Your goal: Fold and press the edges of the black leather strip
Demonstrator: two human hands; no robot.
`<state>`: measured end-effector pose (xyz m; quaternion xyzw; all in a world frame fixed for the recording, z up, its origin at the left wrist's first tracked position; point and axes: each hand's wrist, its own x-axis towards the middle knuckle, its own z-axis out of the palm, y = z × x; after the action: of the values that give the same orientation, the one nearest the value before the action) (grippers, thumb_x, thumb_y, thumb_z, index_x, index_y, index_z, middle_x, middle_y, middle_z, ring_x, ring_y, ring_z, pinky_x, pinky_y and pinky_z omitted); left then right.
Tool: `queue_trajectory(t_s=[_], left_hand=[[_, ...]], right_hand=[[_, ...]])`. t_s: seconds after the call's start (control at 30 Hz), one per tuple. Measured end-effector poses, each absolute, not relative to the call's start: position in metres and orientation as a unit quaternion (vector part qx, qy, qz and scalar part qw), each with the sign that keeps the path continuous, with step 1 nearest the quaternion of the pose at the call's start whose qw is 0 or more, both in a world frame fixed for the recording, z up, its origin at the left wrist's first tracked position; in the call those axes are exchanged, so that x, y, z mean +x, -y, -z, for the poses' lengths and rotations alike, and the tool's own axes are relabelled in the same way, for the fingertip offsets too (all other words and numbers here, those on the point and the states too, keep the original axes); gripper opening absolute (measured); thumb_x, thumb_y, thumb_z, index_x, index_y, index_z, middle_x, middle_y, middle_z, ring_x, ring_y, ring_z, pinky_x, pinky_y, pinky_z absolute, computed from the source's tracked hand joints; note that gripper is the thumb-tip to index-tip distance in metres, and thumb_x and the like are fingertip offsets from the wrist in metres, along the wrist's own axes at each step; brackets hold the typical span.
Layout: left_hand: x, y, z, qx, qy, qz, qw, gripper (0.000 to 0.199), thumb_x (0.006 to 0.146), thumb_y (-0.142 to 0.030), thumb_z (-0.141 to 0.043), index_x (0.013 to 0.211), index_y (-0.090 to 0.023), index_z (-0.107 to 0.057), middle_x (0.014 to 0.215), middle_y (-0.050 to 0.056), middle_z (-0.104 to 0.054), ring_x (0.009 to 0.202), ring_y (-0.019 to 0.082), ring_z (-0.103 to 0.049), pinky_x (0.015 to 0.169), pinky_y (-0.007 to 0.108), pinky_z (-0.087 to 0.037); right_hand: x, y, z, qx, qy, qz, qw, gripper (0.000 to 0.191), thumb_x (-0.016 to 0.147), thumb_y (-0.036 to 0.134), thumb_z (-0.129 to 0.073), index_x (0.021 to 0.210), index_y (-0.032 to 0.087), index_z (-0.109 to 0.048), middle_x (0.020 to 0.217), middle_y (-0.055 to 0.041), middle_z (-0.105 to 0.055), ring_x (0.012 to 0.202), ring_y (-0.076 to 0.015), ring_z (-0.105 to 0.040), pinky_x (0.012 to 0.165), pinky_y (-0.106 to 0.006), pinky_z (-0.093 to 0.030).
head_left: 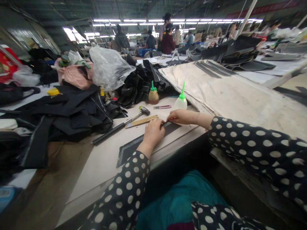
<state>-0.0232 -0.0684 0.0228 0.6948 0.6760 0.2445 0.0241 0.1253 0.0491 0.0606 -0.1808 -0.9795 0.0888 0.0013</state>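
A long black strip of material (130, 149) lies flat on the pale work board (96, 171) near its front edge. My left hand (154, 131) rests over the middle of the strip, fingers curled down on its far edge. Just to the right, my right hand (177, 116) pinches the edge of the same strip between thumb and fingers. Beyond my hands lie a hammer (144, 111) with a black head, a flat wooden stick (141, 121), small pink-handled snips (162, 107) and a black-handled tool (111, 132).
Two glue bottles with green nozzles, one brown (153, 96) and one whitish (180, 103), stand behind the hands. Black fabric pieces (69, 111) pile up at left, near a clear plastic bag (106, 68). Cream cloth (230, 92) covers the right. People (168, 41) are in the background.
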Motion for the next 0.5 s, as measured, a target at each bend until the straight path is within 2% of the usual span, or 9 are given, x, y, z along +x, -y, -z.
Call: queue_trajectory(t_s=[0.27, 0.5], left_hand=[[-0.021, 0.07, -0.023, 0.688, -0.686, -0.234, 0.033, 0.026, 0.08, -0.017, -0.046, 0.101, -0.022, -0.061, 0.103, 0.005, -0.06, 0.103, 0.021, -0.05, 0.09, 0.034, -0.041], [-0.019, 0.074, -0.025, 0.71, -0.677, -0.191, -0.001, 0.025, 0.083, -0.017, -0.044, 0.1, -0.023, -0.061, 0.101, 0.005, -0.059, 0.098, 0.021, -0.05, 0.085, 0.034, -0.042]], right_hand=[[0.121, -0.053, -0.062, -0.074, 0.996, 0.038, -0.042, 0.022, 0.085, 0.01, -0.045, 0.095, 0.013, -0.065, 0.085, -0.0072, -0.061, 0.078, -0.016, -0.056, 0.071, -0.026, -0.039], [0.122, -0.042, -0.061, -0.025, 0.98, 0.176, -0.089, 0.019, 0.086, 0.009, -0.044, 0.092, 0.01, -0.062, 0.088, -0.0098, -0.059, 0.08, -0.0192, -0.051, 0.067, -0.028, -0.036]])
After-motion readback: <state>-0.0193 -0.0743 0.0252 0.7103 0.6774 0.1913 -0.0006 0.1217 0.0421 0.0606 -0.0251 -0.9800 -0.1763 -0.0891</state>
